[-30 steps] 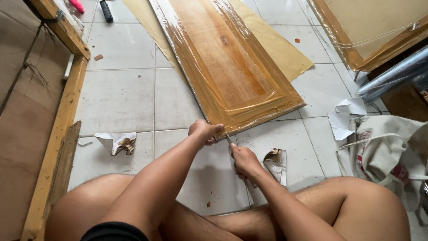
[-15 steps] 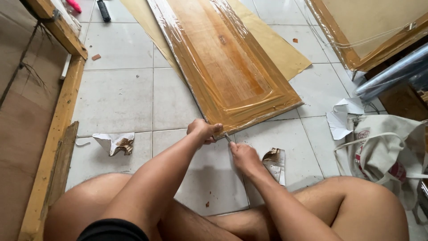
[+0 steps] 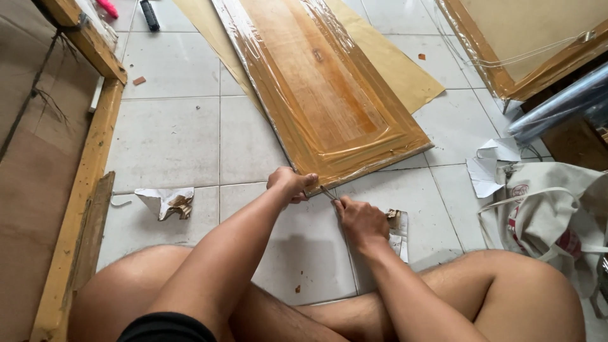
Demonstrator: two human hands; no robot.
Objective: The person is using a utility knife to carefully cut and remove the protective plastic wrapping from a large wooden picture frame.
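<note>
Landmark: the wrapped panel [image 3: 329, 95], a wooden door panel under clear film, lying flat on the tiled floor [image 3: 171, 133].

Far left of the panel, a wooden frame [image 3: 88, 164] runs along the floor. Between frame and panel, level with the panel's near end, lies a torn paper scrap [image 3: 168, 201].

At the panel's near corner, the left hand [image 3: 291, 183] is closed, fingers curled on the film at the edge. Just right of it, below the panel's near edge, the right hand [image 3: 360, 220] is clenched around a thin metal tool [image 3: 327, 192] whose tip points at that corner. What kind of tool cannot be told.

Right of that hand lies another scrap [image 3: 398, 229]. Further right of the panel sits a cloth bag [image 3: 544, 209].
</note>
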